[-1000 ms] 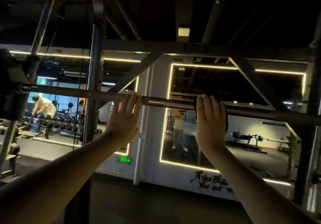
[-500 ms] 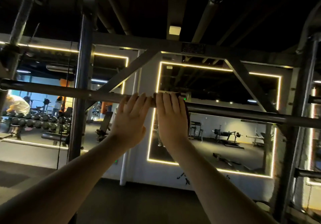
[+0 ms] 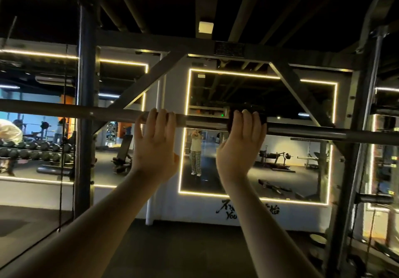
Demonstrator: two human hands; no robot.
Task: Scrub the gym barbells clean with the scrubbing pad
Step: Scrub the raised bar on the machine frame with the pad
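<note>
We see the barbell (image 3: 108,114) lying level and high across the rack, running from the left edge of the view, past the rack's left upright (image 3: 86,105) and on to its right upright (image 3: 367,131). Our left hand (image 3: 155,144) is raised to it just right of the left upright. Its four fingers are hooked over the top of the bar and grip it, and the thumb lies low on the hand's right side, off the bar. Our right hand (image 3: 241,146) is on the bar near the left hand, the two apart with a short stretch of bare bar between them. Its fingers are curled over the scrubbing pad (image 3: 262,117), a dark pad wrapped on the bar. The pad shows at both sides of the fingers, and the hand clamps it against the metal. Whether it goes all the way round the bar we cannot tell.

Behind the bar stands a white wall with a mirror (image 3: 259,96) framed in a strip of yellow light. A standing person in checked trousers (image 3: 195,148) is reflected in it. Far to the left is a row of dumbbells (image 3: 32,150), with a bench (image 3: 124,150) beside it. Dark lettering (image 3: 228,211) marks the wall below the mirror.
</note>
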